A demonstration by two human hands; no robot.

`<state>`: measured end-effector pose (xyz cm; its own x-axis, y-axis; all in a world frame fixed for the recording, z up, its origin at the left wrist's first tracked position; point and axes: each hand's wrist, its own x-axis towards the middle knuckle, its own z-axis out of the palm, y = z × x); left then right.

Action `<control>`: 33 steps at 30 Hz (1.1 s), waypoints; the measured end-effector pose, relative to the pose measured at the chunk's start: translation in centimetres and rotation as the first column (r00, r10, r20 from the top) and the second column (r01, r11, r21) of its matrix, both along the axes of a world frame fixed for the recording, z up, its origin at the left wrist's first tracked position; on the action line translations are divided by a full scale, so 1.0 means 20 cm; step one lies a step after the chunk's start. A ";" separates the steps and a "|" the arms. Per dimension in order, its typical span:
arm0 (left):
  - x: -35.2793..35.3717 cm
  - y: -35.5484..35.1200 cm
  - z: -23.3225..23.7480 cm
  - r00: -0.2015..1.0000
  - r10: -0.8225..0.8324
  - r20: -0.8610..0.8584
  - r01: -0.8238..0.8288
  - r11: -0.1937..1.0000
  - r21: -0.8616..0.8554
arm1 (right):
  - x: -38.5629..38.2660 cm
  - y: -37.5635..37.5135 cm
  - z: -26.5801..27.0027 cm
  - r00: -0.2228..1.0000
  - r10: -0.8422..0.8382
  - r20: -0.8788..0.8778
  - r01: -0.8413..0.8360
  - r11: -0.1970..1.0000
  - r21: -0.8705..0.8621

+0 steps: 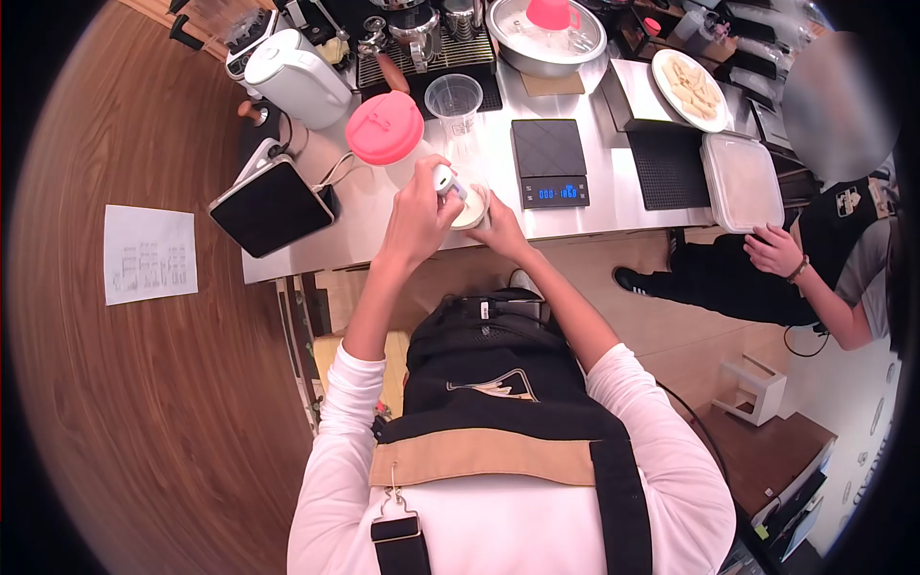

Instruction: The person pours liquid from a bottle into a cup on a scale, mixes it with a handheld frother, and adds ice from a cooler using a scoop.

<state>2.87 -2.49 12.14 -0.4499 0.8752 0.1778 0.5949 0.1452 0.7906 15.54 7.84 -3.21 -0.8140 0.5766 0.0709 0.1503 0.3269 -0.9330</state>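
Note:
My left hand (422, 216) is closed around a small white handheld milk frother (447, 180) with a dark oval button on top. Its lower end points down over a clear cup (471, 207) of pale, milky contents; how far it reaches inside is hidden. The fingers of my right hand (500, 230) wrap the side of this cup near the counter's front edge. Just behind my left hand stands a container with a pink lid (385, 128). An upright clear plastic cup (453, 103) is farther back. To the right lies a black scale (549, 163) with lit blue digits.
A white kettle (299, 79) and a dark tablet (273, 206) stand left on the counter (599, 216). Behind are an espresso machine (426, 53) and a metal bowl (546, 65). At right, another person's hand (774, 251) touches a lidded tub (743, 182) near a plate (714, 123).

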 end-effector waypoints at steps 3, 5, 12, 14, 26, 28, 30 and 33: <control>0.01 -0.01 0.05 1.000 0.015 0.006 -0.015 1.000 0.009 | 0.01 0.03 0.02 0.998 0.057 -0.003 -0.057 0.998 0.003; 0.01 -0.01 0.05 1.000 0.006 -0.021 -0.006 1.000 0.011 | 0.01 0.05 0.00 0.995 0.096 0.002 -0.096 0.995 -0.003; 0.02 0.00 0.08 0.992 -0.034 -0.119 0.034 0.999 -0.003 | 0.02 0.06 0.20 0.990 0.067 -0.121 -0.074 0.995 -0.061; 0.01 0.00 0.08 0.993 -0.032 -0.110 0.030 0.999 -0.017 | 0.01 0.04 0.25 0.972 0.055 -0.230 -0.073 0.995 -0.067; -0.01 -0.01 0.03 0.999 -0.049 -0.020 0.048 0.998 -0.033 | -0.05 0.02 0.27 0.972 0.005 -0.234 -0.027 0.995 -0.092; -0.01 -0.02 0.02 0.998 -0.052 0.019 0.053 0.998 -0.041 | -0.05 0.02 0.27 0.969 0.013 -0.246 -0.035 0.996 -0.085; -0.01 -0.02 0.02 0.998 -0.063 -0.009 0.062 0.997 -0.041 | -0.04 0.02 0.28 0.970 0.021 -0.241 -0.043 0.996 -0.083; -0.02 -0.02 0.01 0.998 -0.070 -0.011 0.069 0.997 -0.047 | -0.04 0.02 0.28 0.975 0.033 -0.221 -0.053 0.995 -0.086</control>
<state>2.44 -2.93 12.37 -0.3857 0.9116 0.1420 0.6149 0.1393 0.7762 14.73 8.26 2.47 -0.8088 0.5535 0.1985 -0.0730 0.2406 -0.9679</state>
